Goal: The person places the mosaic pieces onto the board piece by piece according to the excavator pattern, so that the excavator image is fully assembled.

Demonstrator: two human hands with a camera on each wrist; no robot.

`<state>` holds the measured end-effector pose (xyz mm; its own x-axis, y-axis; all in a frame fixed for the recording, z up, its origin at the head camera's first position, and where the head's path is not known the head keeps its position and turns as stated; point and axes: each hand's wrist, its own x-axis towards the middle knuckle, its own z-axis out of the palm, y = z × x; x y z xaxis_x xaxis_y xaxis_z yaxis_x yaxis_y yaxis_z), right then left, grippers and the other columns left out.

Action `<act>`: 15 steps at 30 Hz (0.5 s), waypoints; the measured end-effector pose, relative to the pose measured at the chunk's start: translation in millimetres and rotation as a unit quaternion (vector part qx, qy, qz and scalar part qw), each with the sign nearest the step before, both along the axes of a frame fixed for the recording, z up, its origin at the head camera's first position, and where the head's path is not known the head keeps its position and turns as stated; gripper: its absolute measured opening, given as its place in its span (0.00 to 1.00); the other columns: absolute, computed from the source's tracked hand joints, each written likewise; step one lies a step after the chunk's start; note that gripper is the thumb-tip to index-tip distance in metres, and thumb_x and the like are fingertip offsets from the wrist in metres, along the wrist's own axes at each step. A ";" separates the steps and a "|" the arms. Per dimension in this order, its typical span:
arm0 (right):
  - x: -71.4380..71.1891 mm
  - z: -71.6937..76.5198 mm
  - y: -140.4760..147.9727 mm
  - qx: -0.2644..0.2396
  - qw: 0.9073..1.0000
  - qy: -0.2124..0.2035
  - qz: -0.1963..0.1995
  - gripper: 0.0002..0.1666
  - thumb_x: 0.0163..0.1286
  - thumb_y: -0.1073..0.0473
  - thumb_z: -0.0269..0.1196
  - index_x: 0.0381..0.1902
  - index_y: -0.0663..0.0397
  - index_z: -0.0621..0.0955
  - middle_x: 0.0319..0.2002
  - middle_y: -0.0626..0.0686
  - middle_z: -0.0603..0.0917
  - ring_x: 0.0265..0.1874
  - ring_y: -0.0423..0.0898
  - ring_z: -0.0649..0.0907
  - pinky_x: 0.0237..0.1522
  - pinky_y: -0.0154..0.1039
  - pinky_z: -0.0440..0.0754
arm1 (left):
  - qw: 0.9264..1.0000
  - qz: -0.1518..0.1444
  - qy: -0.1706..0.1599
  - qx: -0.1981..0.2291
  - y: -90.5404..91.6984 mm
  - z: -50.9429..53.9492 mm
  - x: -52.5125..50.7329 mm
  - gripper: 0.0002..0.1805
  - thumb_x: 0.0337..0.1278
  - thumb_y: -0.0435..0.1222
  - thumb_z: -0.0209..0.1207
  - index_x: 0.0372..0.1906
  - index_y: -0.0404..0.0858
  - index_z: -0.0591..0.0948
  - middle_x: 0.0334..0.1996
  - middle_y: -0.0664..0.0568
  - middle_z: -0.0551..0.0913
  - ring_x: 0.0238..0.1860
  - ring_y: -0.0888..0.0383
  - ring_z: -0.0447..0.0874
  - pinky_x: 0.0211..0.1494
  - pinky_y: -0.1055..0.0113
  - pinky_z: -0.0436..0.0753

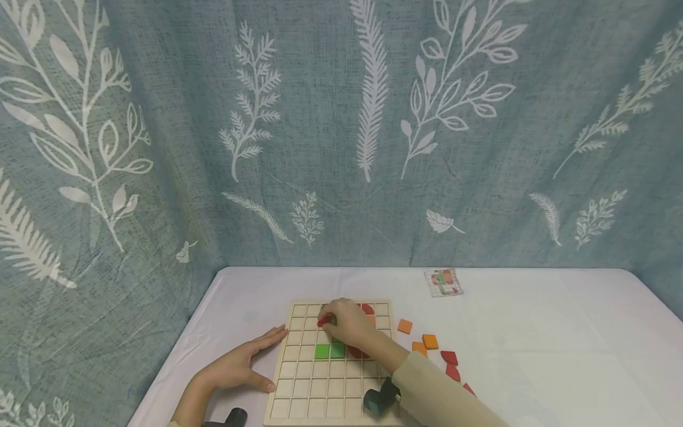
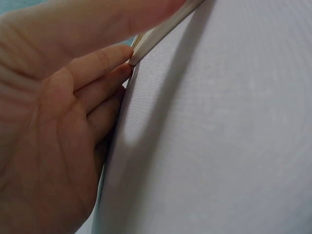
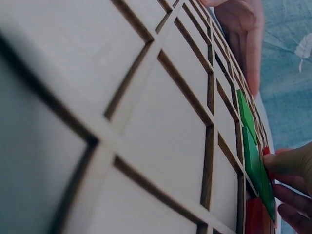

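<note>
Fingertips of my right hand held a small flat red piece in a narrow pinch over the far part of a pale wooden grid board; I could not tell whether it touched the wood. My left hand was spread wide, its fingertips touching the board's left edge and its thumb nearer me. Just nearer me than the pinching fingers, two green square tiles sat in neighbouring cells. Right of those fingers, orange square tiles and red round-edged pieces lay on white cloth.
</note>
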<state>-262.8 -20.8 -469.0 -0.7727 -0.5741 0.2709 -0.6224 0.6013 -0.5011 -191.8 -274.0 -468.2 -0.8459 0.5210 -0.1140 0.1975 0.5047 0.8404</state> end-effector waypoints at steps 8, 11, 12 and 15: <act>0.6 -1.3 1.1 -0.014 1.000 -0.003 0.011 0.04 0.58 0.62 0.65 0.33 0.51 0.85 0.35 0.47 0.85 0.35 0.40 0.79 0.39 0.32 0.76 | 1.000 0.003 0.006 -0.006 0.1 1.4 1.2 0.54 0.29 0.41 0.72 0.69 0.34 0.60 0.70 0.35 0.50 0.69 0.32 0.40 0.62 0.33 0.43; -0.3 -1.5 2.1 -0.018 1.000 0.017 0.017 0.04 0.57 0.62 0.66 0.32 0.51 0.85 0.32 0.46 0.85 0.32 0.39 0.78 0.37 0.31 0.75 | 1.000 0.002 0.007 -0.008 0.0 1.9 1.5 0.54 0.29 0.41 0.72 0.69 0.34 0.59 0.70 0.35 0.50 0.69 0.32 0.40 0.62 0.32 0.43; -0.6 -1.5 2.6 -0.018 0.999 0.023 0.018 0.03 0.57 0.61 0.66 0.31 0.51 0.85 0.31 0.46 0.85 0.31 0.39 0.78 0.36 0.31 0.75 | 1.000 0.001 0.006 -0.007 0.0 2.1 1.6 0.54 0.30 0.41 0.72 0.69 0.34 0.59 0.70 0.35 0.50 0.69 0.32 0.40 0.62 0.32 0.43; -1.0 -1.9 3.8 -0.012 0.999 0.034 0.029 0.04 0.58 0.59 0.67 0.32 0.50 0.85 0.29 0.44 0.84 0.30 0.38 0.78 0.37 0.31 0.75 | 1.000 -0.002 0.006 -0.005 -0.1 2.6 1.9 0.54 0.30 0.41 0.72 0.69 0.34 0.59 0.70 0.35 0.50 0.69 0.31 0.40 0.61 0.32 0.44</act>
<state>-263.8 -17.0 -471.0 -0.7173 -0.6101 0.3365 -0.6893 0.5514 -0.4698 -189.9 -274.1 -465.6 -0.8456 0.5225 -0.1094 0.2092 0.5128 0.8326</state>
